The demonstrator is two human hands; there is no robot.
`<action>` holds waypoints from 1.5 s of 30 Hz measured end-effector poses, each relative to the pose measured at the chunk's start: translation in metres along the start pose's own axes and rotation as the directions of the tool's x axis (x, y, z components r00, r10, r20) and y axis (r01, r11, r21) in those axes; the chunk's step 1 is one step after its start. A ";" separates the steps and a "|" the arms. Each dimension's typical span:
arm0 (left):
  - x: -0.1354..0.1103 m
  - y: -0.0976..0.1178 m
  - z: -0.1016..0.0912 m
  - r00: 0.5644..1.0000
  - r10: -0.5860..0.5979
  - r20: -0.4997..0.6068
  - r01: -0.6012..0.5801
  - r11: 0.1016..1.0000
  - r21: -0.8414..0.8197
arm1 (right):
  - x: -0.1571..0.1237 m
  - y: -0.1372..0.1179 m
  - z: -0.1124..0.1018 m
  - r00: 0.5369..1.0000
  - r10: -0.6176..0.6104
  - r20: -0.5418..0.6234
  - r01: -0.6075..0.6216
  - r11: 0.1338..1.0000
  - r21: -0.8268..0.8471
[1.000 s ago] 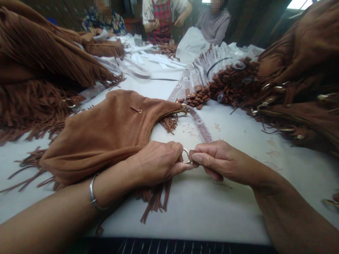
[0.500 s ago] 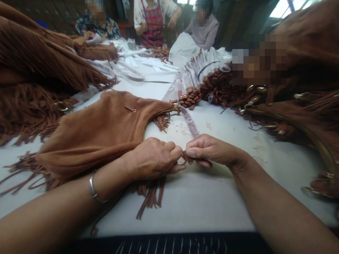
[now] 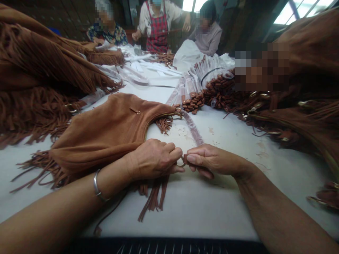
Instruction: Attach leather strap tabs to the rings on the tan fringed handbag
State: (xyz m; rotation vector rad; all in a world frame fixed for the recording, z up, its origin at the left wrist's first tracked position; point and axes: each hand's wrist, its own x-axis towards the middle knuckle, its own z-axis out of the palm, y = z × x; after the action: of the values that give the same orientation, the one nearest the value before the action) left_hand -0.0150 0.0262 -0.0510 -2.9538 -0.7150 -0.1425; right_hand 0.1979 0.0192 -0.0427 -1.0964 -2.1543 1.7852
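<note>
A brown suede handbag (image 3: 106,123) with fringes lies on the white table, its zipped opening curving toward the right. My left hand (image 3: 156,158) is closed on the bag's near corner, beside a small metal ring (image 3: 182,163) partly hidden by the fingers. Between thumb and fingers, my right hand (image 3: 214,159) pinches the brown end of the bag strap (image 3: 194,131), right at that ring. The strap's film-wrapped length runs back to the bag's far corner. Whether its end passes through the ring I cannot tell. Fringe tassels (image 3: 155,199) hang below my left hand.
Fringed brown bags are heaped at the left (image 3: 47,63) and more bags (image 3: 299,120) lie at the right. A bundle of film-wrapped straps (image 3: 194,100) lies behind my right hand. Several people sit or stand across the table (image 3: 212,215); one wears a checked apron (image 3: 157,31).
The view has shifted slightly, so the scene sits a little lower and further right. Both hands keep their grip; my right fingers have moved slightly around the strap end.
</note>
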 end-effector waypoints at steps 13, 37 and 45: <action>-0.003 0.010 0.003 0.991 0.133 -0.006 -0.132 0.988 0.078 | 0.001 0.009 -0.007 0.980 0.067 0.187 -0.092 0.987 0.129; 0.000 -0.008 0.017 0.946 -0.062 -0.318 0.126 0.974 0.186 | 0.012 0.001 0.018 0.961 0.006 -0.275 -0.049 0.988 -0.149; -0.005 -0.009 -0.004 0.992 -0.124 -0.035 0.108 0.947 -0.304 | 0.006 0.000 0.000 0.965 -0.156 -0.209 0.086 0.947 -0.308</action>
State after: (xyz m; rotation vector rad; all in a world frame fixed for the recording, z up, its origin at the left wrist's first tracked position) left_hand -0.0241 0.0313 -0.0468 -3.1768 -0.9376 -0.3706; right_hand 0.1937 0.0230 -0.0450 -1.1365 -2.3337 1.2392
